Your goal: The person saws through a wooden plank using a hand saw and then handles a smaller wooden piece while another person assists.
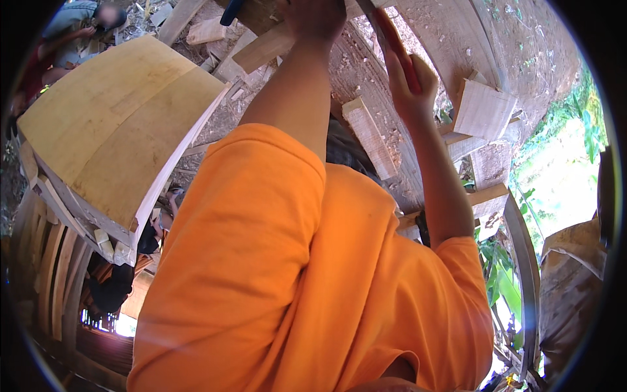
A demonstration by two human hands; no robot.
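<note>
My right hand (416,85) is wrapped round the red-orange handle (398,47) of a long tool at the top of the view. A grey metal strip runs along the handle, and the upper edge cuts off the rest, so its kind is unclear. To the left, my left hand (317,21) is at the upper edge, over a wooden piece (264,49). Its fingers are out of sight, so whether it holds anything is hidden. A blue object (230,12) shows left of it, partly cut off.
A large light-wood panel piece (124,124) stands at left. Wood blocks (483,108) and a short board (370,137) lie to the right, on and beside a long plank (392,117). Wood scraps litter the ground. Another person (68,29) is at upper left.
</note>
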